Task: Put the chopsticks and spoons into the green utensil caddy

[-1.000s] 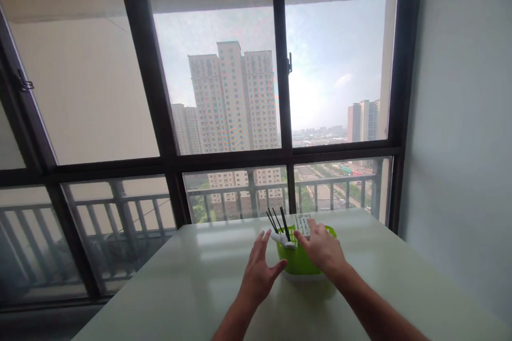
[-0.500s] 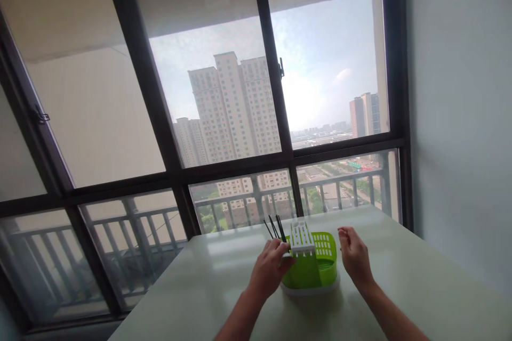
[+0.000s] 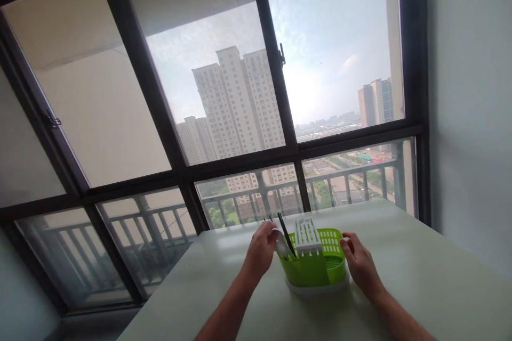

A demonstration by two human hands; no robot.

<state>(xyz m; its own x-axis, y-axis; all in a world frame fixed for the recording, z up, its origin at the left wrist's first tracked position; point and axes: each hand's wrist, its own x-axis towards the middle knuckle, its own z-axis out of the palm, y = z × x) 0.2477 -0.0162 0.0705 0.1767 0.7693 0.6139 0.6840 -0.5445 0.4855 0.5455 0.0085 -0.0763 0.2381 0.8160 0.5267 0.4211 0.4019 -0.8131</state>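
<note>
A green cutlery basket point(image 3: 306, 269) with a white base stands on the table, and a white slotted rack point(image 3: 308, 234) spans its middle. Black chopsticks point(image 3: 285, 233) lean out of its left compartment; other dark tips show behind my left hand. My left hand point(image 3: 261, 248) is closed at the left end of the basket, its fingers on the upper end of a white spoon point(image 3: 283, 245) that reaches down into that compartment. With bent fingers, my right hand point(image 3: 358, 260) grips the basket's right rim.
The pale table point(image 3: 408, 277) extends around the basket on all sides. Behind it, dark-framed windows point(image 3: 240, 162) look onto a railing and tall buildings. A plain wall point(image 3: 472, 117) rises on the right.
My right hand has moved from beside the basket onto its right rim. My left hand has shifted outward to the left, uncovering more of the white spoon. The view has tilted slightly.
</note>
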